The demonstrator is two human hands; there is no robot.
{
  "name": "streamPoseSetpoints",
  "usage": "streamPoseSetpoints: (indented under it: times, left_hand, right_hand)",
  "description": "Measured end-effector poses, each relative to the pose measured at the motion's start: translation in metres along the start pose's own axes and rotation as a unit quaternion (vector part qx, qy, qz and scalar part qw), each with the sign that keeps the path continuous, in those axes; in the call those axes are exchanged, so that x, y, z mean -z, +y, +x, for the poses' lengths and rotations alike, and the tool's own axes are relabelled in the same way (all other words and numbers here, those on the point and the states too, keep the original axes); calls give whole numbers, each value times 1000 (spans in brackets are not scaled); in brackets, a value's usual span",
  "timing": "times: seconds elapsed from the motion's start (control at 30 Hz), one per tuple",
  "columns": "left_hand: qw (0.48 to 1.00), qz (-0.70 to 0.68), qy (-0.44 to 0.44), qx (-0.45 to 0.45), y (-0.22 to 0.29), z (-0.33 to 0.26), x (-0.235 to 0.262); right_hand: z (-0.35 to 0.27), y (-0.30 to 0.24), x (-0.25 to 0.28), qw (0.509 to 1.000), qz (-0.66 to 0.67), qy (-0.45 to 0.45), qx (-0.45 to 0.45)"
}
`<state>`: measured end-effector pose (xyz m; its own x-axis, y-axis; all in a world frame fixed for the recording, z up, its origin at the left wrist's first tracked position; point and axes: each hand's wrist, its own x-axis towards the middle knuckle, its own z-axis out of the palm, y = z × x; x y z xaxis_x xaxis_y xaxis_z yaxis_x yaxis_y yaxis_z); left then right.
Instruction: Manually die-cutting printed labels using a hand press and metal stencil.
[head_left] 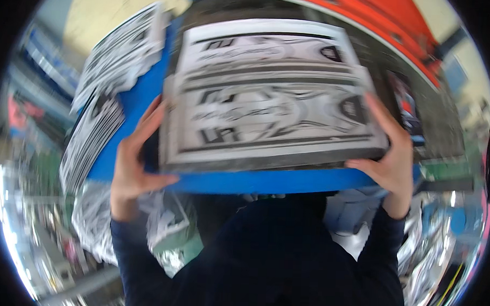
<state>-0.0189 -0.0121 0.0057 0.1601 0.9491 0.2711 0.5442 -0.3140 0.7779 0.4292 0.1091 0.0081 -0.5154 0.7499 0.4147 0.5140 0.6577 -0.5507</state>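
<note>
A thick stack of printed sheets (pixel 268 119), white with black bands, lettering and curved shapes, lies between my two hands over the front of the blue tabletop (pixel 265 182). My left hand (pixel 134 162) grips its left side, the fingers along the edge and the thumb at the near corner. On the opposite side my right hand (pixel 390 152) holds the stack's right edge, fingers stretched up the side and thumb under the near corner. Behind it, partly covered, another printed sheet (pixel 259 45) carries the same pattern. Motion blurs the print.
At the left edge of the tabletop sit more piles of printed sheets (pixel 121 54), with a slanted pile (pixel 91 139) nearer me. A small dark-and-red item (pixel 406 107) lies right of the stack. Along the back runs an orange machine part (pixel 368 17). Crumpled whitish plastic (pixel 99 218) is below left.
</note>
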Motion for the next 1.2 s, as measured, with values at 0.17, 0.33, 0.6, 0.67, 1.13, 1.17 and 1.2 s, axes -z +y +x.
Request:
streamPoseSetpoints:
  times: [0.17, 0.33, 0.6, 0.67, 1.13, 1.17, 1.2]
  left_hand:
    - [999, -45, 9, -28, -10, 4, -6]
    - [999, -42, 0, -27, -7, 1, -4]
    - [999, -44, 1, -17, -9, 1, -6]
    - [999, -43, 1, -16, -9, 2, -6]
    - [1000, -28, 2, -13, -9, 2, -6]
    - [1000, -28, 3, -13, -10, 2, -6]
    - [999, -28, 4, -18, -10, 1, -7]
  right_hand:
    - [-2, 10, -1, 999, 19, -18, -18]
    - [1, 15, -5, 1000, 16, -18, -19]
    - [-1, 14, -5, 1000, 2, -15, -16]
    - [-1, 14, -5, 1000, 1, -14, -13]
    - [-2, 18, -5, 1000, 9, -21, -7]
    - [-2, 18, -5, 1000, 9, -22, -6]
    - [-1, 17, -4, 999, 5, -33, -2]
